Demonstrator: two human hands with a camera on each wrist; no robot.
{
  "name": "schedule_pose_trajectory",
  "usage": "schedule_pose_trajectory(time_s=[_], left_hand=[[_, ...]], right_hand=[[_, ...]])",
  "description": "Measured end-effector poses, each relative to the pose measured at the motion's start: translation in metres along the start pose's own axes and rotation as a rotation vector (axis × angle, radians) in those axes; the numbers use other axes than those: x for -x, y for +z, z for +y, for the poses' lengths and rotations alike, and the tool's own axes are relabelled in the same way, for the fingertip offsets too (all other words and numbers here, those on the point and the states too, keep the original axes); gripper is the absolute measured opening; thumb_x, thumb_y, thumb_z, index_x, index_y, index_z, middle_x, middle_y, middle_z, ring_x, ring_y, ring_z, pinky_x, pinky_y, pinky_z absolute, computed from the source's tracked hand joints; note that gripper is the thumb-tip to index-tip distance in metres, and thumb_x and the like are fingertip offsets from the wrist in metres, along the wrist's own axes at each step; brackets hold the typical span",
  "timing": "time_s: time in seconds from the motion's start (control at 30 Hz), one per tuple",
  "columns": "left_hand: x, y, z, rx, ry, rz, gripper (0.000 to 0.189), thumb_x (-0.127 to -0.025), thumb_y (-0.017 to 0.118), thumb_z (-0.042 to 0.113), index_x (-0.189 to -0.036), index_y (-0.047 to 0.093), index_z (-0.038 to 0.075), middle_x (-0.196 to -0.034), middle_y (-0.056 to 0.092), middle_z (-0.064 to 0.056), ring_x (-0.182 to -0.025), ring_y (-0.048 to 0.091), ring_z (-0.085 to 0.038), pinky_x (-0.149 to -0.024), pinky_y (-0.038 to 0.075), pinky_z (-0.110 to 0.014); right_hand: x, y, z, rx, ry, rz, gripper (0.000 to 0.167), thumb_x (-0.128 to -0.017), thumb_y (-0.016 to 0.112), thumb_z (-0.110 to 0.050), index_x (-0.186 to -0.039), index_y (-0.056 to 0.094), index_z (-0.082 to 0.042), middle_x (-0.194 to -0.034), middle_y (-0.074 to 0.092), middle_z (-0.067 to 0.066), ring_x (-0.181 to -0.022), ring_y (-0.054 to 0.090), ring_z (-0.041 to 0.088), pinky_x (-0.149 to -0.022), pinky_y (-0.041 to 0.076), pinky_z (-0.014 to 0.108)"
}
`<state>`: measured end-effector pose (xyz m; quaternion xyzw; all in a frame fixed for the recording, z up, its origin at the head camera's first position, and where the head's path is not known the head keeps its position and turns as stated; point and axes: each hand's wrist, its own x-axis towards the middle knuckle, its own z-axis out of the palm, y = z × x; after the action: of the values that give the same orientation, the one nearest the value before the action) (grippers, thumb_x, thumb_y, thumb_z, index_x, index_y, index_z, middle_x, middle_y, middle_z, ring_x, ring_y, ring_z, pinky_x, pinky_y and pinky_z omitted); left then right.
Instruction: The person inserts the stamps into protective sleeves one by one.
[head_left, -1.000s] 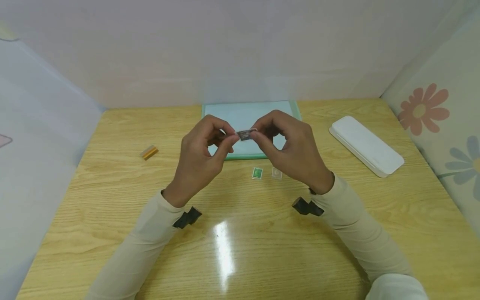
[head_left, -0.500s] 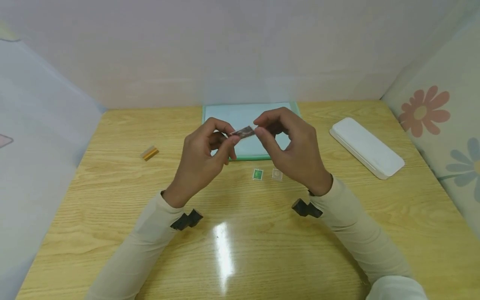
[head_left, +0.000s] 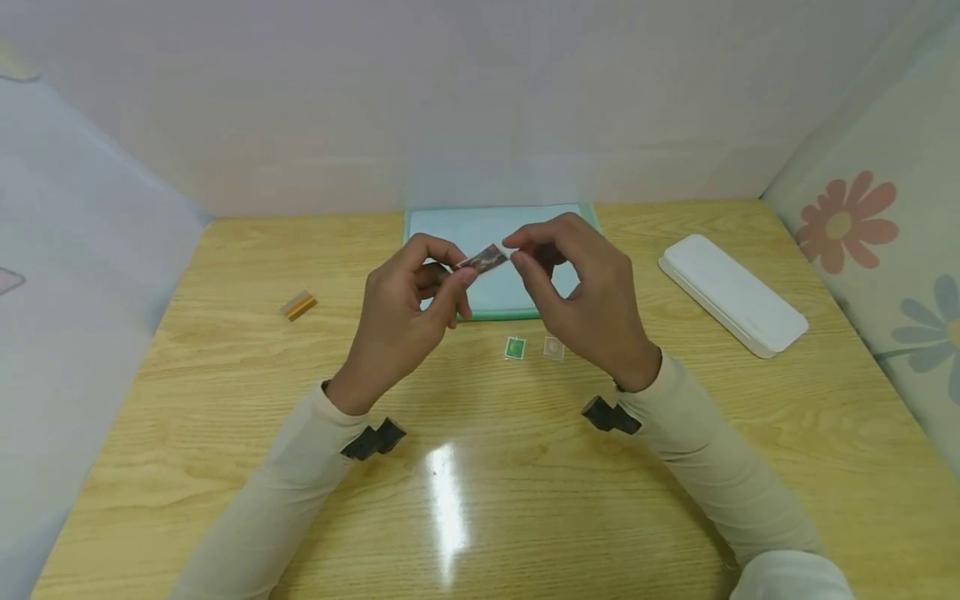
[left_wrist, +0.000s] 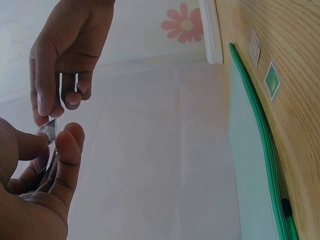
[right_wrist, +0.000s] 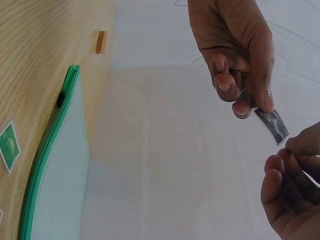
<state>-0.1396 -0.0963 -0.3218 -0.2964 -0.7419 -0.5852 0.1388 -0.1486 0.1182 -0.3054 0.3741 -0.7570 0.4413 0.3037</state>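
My left hand pinches a small dark stamp-like picture between thumb and forefinger, above the table. A clear film-like piece shows among the left fingers in the left wrist view. Close to the picture's free corner is my right hand, its thumb and forefinger bent with a small gap between the tips in the head view. On the table below lie a green stamp and a pale stamp, side by side.
Behind the hands lies a pale blue pouch with a green zip edge. A white oblong case rests at the right. A small orange-and-brown striped piece lies at the left. Walls stand behind and at both sides.
The dark picture has turned to a slant and more of its face shows. My right fingertips have moved from overlapping its right end to just beside its corner; my left hand keeps its pinch.
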Motion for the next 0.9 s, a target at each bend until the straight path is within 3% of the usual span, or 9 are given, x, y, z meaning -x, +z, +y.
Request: schedule_pose_trajectory(time_s=[0.17,0.43,0.67,0.9], left_hand=[[0.0003,0.0006,-0.0010,-0.027,0.015,0.001,0.012,-0.099,0.065,0.009,-0.106,0.058,0.003,-0.082,0.063,-0.002,-0.057,0.061,-0.010,-0.055,0.054,-0.028],[0.0006,0.0028,-0.0027,-0.107,0.094,-0.002,0.011,-0.098,0.066,0.008,-0.104,0.059,0.002,-0.092,0.062,0.000,-0.060,0.060,-0.005,-0.054,0.053,-0.024],[0.0002,0.0015,-0.0035,-0.107,0.087,0.006,0.011,-0.099,0.065,0.008,-0.105,0.058,0.001,-0.088,0.063,-0.001,-0.057,0.059,-0.004,-0.053,0.052,-0.024],[-0.0001,0.0018,-0.0033,-0.090,0.075,0.000,0.011,-0.099,0.065,0.008,-0.105,0.058,0.002,-0.085,0.063,-0.002,-0.055,0.059,-0.006,-0.053,0.053,-0.024]], right_hand=[[0.0013,0.0043,-0.0010,-0.056,0.048,-0.010,0.011,-0.094,0.070,-0.003,-0.105,0.068,-0.002,-0.096,0.065,0.004,-0.075,0.058,0.010,-0.065,0.051,0.028],[0.0037,0.0069,-0.0018,-0.050,0.028,-0.035,0.009,-0.092,0.072,-0.003,-0.102,0.072,-0.004,-0.093,0.068,0.002,-0.073,0.056,0.009,-0.064,0.048,0.024],[0.0020,0.0060,-0.0028,-0.021,0.006,-0.002,0.011,-0.093,0.071,-0.003,-0.104,0.072,-0.004,-0.093,0.067,0.004,-0.072,0.056,0.010,-0.064,0.047,0.024],[0.0019,0.0072,-0.0023,-0.013,-0.007,-0.030,0.010,-0.093,0.071,-0.004,-0.102,0.073,-0.006,-0.098,0.066,0.004,-0.075,0.056,0.011,-0.065,0.049,0.027]])
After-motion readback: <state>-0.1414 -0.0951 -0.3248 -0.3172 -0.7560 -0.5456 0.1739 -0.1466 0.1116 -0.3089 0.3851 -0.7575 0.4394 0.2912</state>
